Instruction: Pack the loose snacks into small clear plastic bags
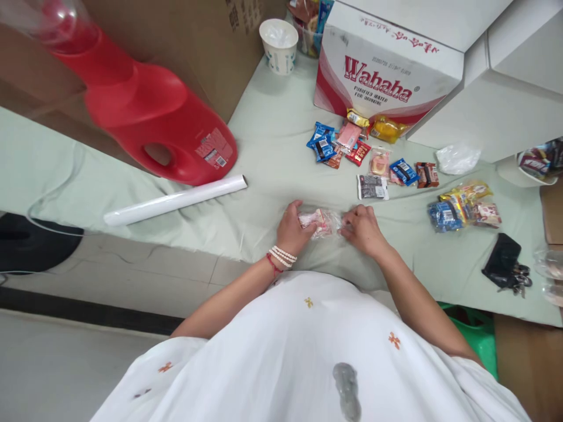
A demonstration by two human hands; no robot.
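Observation:
A clear plastic bag with pink-and-white wrapped snacks inside lies at the near edge of the cloth-covered table. My left hand, wearing beaded and red bracelets, is closed on the bag's left side, thumb across the snacks. At the other end, my right hand pinches the bag's clear plastic between thumb and fingers. Just beyond my right hand lies a grey snack packet. Behind it are a blue packet, a brown packet and a pink packet.
A big red jug and a white roll are on the left. A paper cup and a Wahaha box stand behind. Rightward lie a filled snack bag, crumpled plastic and a black pouch with keys.

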